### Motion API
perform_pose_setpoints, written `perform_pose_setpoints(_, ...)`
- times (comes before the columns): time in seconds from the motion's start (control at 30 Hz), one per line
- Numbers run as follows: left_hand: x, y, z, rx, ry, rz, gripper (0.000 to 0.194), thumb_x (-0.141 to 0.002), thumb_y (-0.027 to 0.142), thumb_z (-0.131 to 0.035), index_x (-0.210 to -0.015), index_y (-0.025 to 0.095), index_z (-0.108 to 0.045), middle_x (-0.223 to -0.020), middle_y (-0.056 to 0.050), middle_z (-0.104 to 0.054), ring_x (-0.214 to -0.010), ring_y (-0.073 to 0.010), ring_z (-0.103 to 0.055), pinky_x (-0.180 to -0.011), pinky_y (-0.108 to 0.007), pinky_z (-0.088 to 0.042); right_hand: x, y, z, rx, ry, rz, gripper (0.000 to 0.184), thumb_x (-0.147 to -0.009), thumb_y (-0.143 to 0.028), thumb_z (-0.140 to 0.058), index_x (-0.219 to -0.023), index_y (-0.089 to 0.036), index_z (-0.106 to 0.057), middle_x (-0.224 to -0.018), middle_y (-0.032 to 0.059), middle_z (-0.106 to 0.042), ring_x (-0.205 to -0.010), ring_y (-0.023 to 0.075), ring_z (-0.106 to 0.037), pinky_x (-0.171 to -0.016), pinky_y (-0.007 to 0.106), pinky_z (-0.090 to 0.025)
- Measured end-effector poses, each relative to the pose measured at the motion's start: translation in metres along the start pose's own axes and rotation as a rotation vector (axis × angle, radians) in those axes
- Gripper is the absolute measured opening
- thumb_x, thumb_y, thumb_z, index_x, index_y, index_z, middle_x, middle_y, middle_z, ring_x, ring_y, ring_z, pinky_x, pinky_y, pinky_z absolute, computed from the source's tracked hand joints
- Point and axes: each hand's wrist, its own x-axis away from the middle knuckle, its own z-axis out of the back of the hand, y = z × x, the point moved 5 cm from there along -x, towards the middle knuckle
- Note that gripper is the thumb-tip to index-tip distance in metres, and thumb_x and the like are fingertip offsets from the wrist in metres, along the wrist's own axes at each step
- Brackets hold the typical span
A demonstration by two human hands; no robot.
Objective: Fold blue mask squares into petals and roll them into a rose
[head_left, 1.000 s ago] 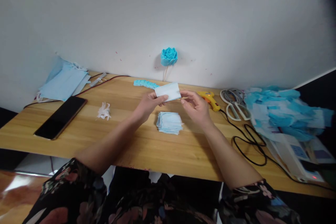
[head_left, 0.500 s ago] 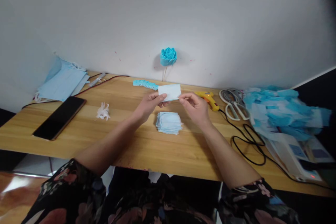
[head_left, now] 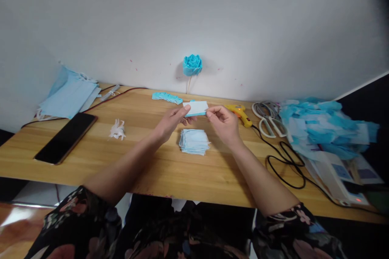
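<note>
Both my hands hold one small pale-blue square of mask fabric point(head_left: 197, 108) above the wooden table point(head_left: 142, 162). My left hand point(head_left: 170, 122) pinches its left edge between thumb and fingers. My right hand point(head_left: 223, 122) pinches its right edge. The piece lies almost flat, with a darker blue edge showing underneath. Directly below my hands sits a stack of similar light-blue squares point(head_left: 193, 142). A row of darker blue cut pieces point(head_left: 167, 97) lies just beyond my left hand.
A blue fabric rose on a stick point(head_left: 192, 65) leans on the wall. A yellow glue gun point(head_left: 240, 112), scissors point(head_left: 267, 115) and a black cable point(head_left: 285, 166) lie right, beside a heap of blue scraps point(head_left: 325, 127). Left are a phone point(head_left: 65, 137), masks point(head_left: 68, 95) and white scraps point(head_left: 117, 129).
The fabric square has tilted from facing me to nearly flat and looks narrower. My hands have drawn slightly closer together. The camera view has shifted a little.
</note>
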Motion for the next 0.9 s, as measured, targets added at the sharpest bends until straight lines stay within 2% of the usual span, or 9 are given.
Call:
perform_pose_setpoints(0.13, 0.001, 0.002, 0.001, -0.082, 0.058, 0.001, 0.040, -0.071, 0.054, -0.077, -0.078, 0.015, -0.071, -0.077, -0.005, -0.070, -0.069, -0.0136, -0.058, -0.066, -0.027, -0.044, 0.001, 0.000, -0.001, 0.025, 0.008, -0.017, 0.012, -0.084, -0.031, -0.067, -0.083, -0.020, -0.070, -0.080, 0.0008, -0.071, -0.070, 0.0124, -0.059, -0.068, 0.028, -0.047)
perform_pose_setpoints(0.23, -0.001, 0.001, 0.004, -0.094, 0.115, -0.017, 0.033, -0.071, 0.047, -0.077, -0.072, 0.015, -0.069, -0.070, -0.003, -0.068, -0.065, -0.0119, -0.056, -0.064, -0.027, -0.044, 0.001, 0.002, -0.003, -0.019, -0.003, -0.040, 0.014, -0.084, -0.033, -0.068, -0.088, -0.021, -0.071, -0.082, 0.0008, -0.070, -0.069, 0.0122, -0.058, -0.067, 0.028, -0.048)
perform_pose_setpoints(0.3, -0.001, 0.001, 0.005, -0.104, 0.129, -0.032, 0.031, -0.073, 0.046, -0.075, -0.070, 0.016, -0.069, -0.069, -0.003, -0.069, -0.064, -0.0117, -0.055, -0.064, -0.027, -0.044, 0.000, 0.006, -0.005, -0.115, -0.015, -0.091, 0.025, -0.083, -0.039, -0.069, -0.103, -0.023, -0.071, -0.087, 0.0016, -0.071, -0.074, 0.0138, -0.060, -0.067, 0.028, -0.050)
perform_pose_setpoints(0.4, -0.001, 0.001, 0.005, -0.109, 0.127, -0.050, 0.028, -0.074, 0.043, -0.073, -0.070, 0.016, -0.069, -0.070, -0.003, -0.069, -0.065, -0.0120, -0.055, -0.065, -0.027, -0.044, -0.002, 0.012, -0.008, -0.283, -0.083, -0.224, 0.054, -0.080, -0.050, -0.072, -0.128, -0.026, -0.063, -0.106, 0.0049, -0.071, -0.092, 0.0184, -0.064, -0.070, 0.030, -0.054)
perform_pose_setpoints(0.47, 0.000, 0.001, 0.004, -0.129, 0.115, -0.046, 0.025, -0.075, 0.040, -0.073, -0.070, 0.016, -0.069, -0.069, -0.002, -0.068, -0.064, -0.0121, -0.055, -0.064, -0.027, -0.043, -0.002, 0.013, -0.012, -0.343, -0.166, -0.276, 0.063, -0.077, -0.053, -0.074, -0.133, -0.026, -0.061, -0.116, 0.0056, -0.070, -0.099, 0.0202, -0.064, -0.072, 0.031, -0.055)
perform_pose_setpoints(0.57, 0.002, 0.001, 0.000, -0.175, 0.070, -0.027, 0.021, -0.076, 0.036, -0.072, -0.071, 0.016, -0.069, -0.068, -0.001, -0.065, -0.066, -0.0127, -0.055, -0.065, -0.028, -0.042, 0.000, 0.010, -0.016, -0.319, -0.243, -0.258, 0.050, -0.073, -0.049, -0.078, -0.115, -0.024, -0.071, -0.109, 0.0042, -0.072, -0.095, 0.0198, -0.064, -0.075, 0.031, -0.053)
perform_pose_setpoints(0.67, 0.002, 0.004, -0.001, -0.138, 0.037, -0.061, 0.023, -0.078, 0.039, -0.072, -0.073, 0.016, -0.069, -0.070, -0.001, -0.064, -0.068, -0.0129, -0.056, -0.067, -0.028, -0.043, 0.002, 0.009, -0.014, -0.237, -0.163, -0.230, 0.034, -0.071, -0.047, -0.080, -0.091, -0.020, -0.074, -0.083, 0.0016, -0.071, -0.075, 0.0157, -0.060, -0.067, 0.030, -0.050)
perform_pose_setpoints(0.8, 0.001, 0.005, -0.003, -0.002, 0.008, -0.092, 0.033, -0.077, 0.048, -0.073, -0.090, 0.018, -0.072, -0.079, -0.001, -0.067, -0.071, -0.0123, -0.055, -0.067, -0.026, -0.044, 0.002, 0.007, -0.010, -0.268, -0.014, -0.208, 0.029, -0.070, -0.044, -0.080, -0.084, -0.020, -0.070, -0.071, -0.0025, -0.063, -0.061, 0.0109, -0.051, -0.059, 0.027, -0.045)
perform_pose_setpoints(0.9, 0.001, -0.001, -0.007, -0.003, 0.000, -0.028, 0.034, -0.073, 0.045, -0.077, -0.093, 0.018, -0.074, -0.085, -0.003, -0.070, -0.076, -0.0132, -0.057, -0.068, -0.026, -0.044, 0.004, 0.006, -0.013, -0.284, -0.008, -0.197, 0.028, -0.072, -0.042, -0.079, -0.085, -0.020, -0.068, -0.071, -0.0027, -0.062, -0.061, 0.0107, -0.052, -0.059, 0.027, -0.045)
